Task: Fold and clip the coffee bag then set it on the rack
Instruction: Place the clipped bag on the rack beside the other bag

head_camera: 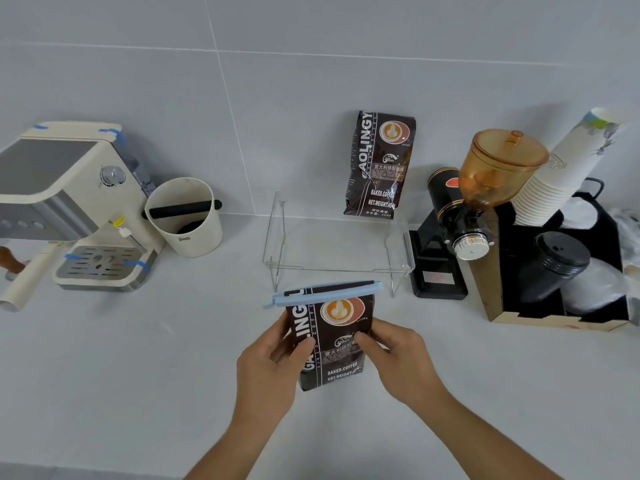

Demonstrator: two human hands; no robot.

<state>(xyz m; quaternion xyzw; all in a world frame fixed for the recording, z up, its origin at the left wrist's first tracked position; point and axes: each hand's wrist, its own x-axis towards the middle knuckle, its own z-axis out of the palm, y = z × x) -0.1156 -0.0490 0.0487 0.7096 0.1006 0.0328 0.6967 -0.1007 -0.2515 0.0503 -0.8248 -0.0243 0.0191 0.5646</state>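
A dark brown coffee bag (pixel 334 362) stands upright on the white counter near me. Its top is folded over, and a light blue clip (pixel 325 295) runs across the fold. My left hand (pixel 273 368) grips the bag's left side and my right hand (pixel 398 358) grips its right side. Behind the bag stands a clear rack (pixel 337 268) with wire legs. A second, identical coffee bag (pixel 381 164) stands on the rack's back right part and leans against the wall.
A cream espresso machine (pixel 69 209) and a cream knock box (pixel 187 216) stand at the left. At the right are a black grinder (pixel 460 223) with an amber hopper, a stack of paper cups (pixel 561 171) and a black organiser box (pixel 554 278) with lids.
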